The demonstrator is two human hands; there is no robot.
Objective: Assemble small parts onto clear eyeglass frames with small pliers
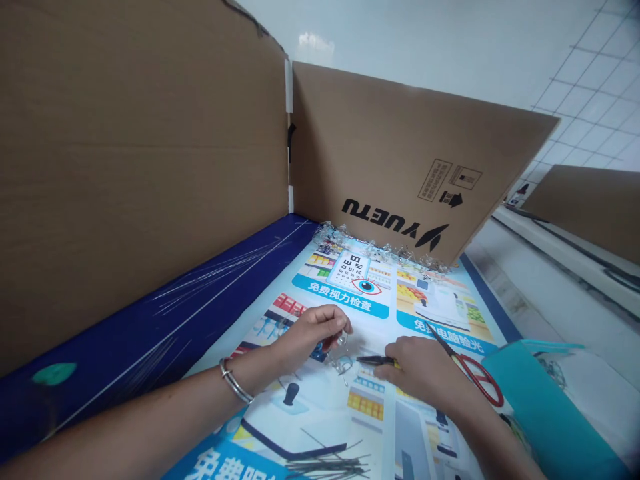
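Near the middle of the printed sheet, my left hand (327, 327) pinches a small piece of bent wire (343, 364) with loops that hang below the fingertips. A silver bangle sits on that wrist. My right hand (423, 367) is closed around a pair of pliers (375, 360), whose dark jaws point left at the wire, a short gap away. Their handles are mostly hidden in the palm. Beyond both hands, a row of tangled wire pieces (380, 252) lies along the foot of the cardboard.
Tall cardboard panels (150, 133) stand at the left and back (400, 147). Red-handled scissors (480, 380) lie beside my right forearm, near a teal box (545, 407). Thin straight wires (200, 277) rest on the blue border; darker ones (335, 463) lie at the front. A green piece (55, 373) is far left.
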